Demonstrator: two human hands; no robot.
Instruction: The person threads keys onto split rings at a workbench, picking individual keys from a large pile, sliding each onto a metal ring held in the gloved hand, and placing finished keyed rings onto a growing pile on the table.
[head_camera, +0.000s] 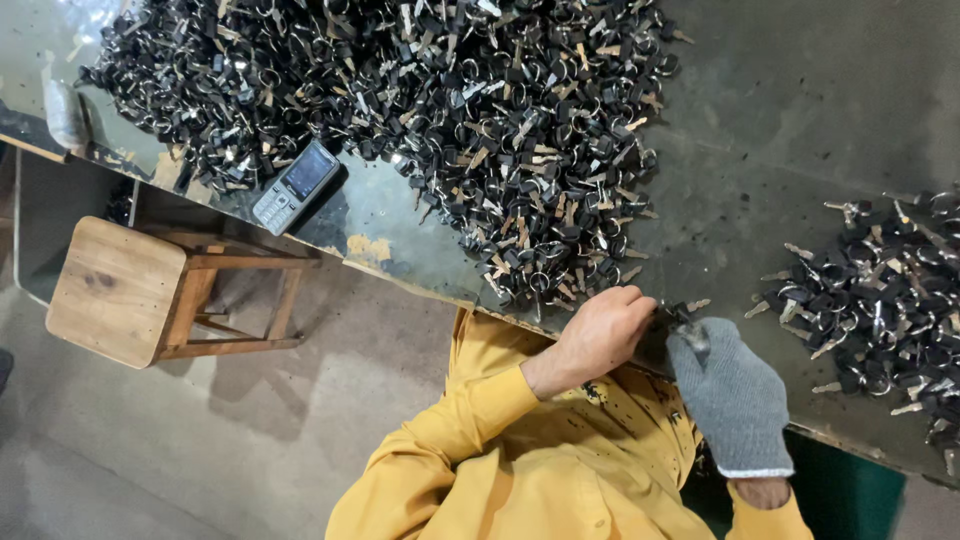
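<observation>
My left hand (600, 335), bare, with a yellow sleeve, rests at the near edge of the table, fingers curled on a small black-headed key (683, 310) on a metal ring. My right hand (732, 395), in a grey knit glove, meets it from the right and pinches the same key and ring. A big heap of black-headed keys on rings (450, 110) covers the table's far and left part. A smaller pile of the same keys (880, 300) lies at the right.
A dark, worn metal table (790, 130) with bare surface between the two piles. A grey keypad phone (298, 186) lies near the left edge. A wooden stool (150, 290) stands on the concrete floor at left.
</observation>
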